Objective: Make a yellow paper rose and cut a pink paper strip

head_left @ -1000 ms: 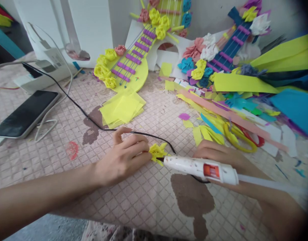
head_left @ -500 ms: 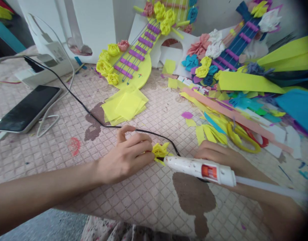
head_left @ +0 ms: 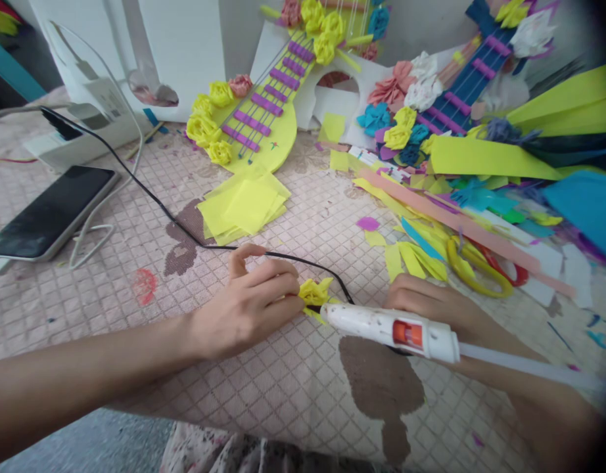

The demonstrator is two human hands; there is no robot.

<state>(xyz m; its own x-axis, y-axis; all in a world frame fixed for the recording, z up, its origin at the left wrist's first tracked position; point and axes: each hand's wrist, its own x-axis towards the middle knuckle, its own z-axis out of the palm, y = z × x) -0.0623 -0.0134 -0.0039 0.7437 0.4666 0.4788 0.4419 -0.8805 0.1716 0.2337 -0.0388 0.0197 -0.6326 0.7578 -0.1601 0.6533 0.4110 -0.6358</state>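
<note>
The yellow crepe-paper flower [head_left: 317, 292] sits low over the worktop [head_left: 293, 401], just beyond its near edge, with the nozzle of the white hot glue gun [head_left: 365, 323] at its lower side. Around it, your worktop wears a diamond-patterned cloth with brown motifs; yellow paper squares [head_left: 246, 203] are stacked behind the flower, and paper scraps and yellow-handled scissors [head_left: 484, 289] crowd the right. Further back stand a yellow paper guitar [head_left: 278, 135] and a blue one [head_left: 453, 98]; a smartphone [head_left: 51, 213] lies left beside the power strip [head_left: 61, 150]. Compared with a second ago, the flower shows at a different angle, while the nozzle has stayed by it. Your left hand [head_left: 254, 302] pinches the flower's left side, fingers nearly together; your right hand [head_left: 421, 295] is wrapped around the glue gun, partly hidden behind its barrel.
</note>
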